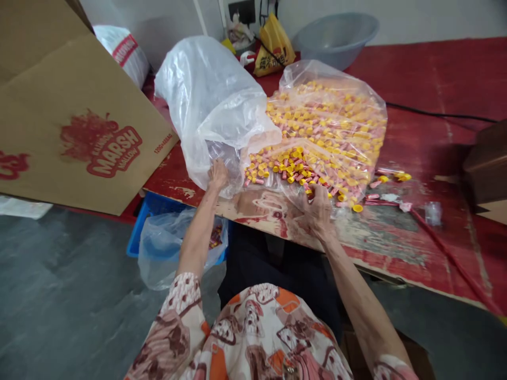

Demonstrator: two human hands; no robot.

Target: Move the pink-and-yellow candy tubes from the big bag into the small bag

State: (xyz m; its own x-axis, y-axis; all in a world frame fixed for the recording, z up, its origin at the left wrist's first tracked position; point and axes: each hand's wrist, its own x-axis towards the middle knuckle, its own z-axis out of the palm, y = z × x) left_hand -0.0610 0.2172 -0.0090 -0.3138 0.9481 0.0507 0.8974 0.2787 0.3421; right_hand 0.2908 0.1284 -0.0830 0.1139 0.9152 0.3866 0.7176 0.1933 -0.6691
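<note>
My left hand [218,173] is at the mouth of a large translucent white plastic bag [216,89], fingers curled and partly inside it; what they hold is hidden. By the near edge of a clear plastic bag [336,74], my right hand [320,208] has its fingers drawn together beside the spilled pieces. Anything pinched there is too small to name. Many small pieces with yellow cup-shaped ends and pink wrapped bodies [297,166] fill the clear bag and spread from its open mouth toward the white bag.
A large cardboard box [59,116] stands at left. Below the worn red table [415,74] sits a blue crate [137,232] with a plastic bag. A grey basin [336,39] and a yellow bag [274,50] are at the back. A red strip [447,250] lies at right.
</note>
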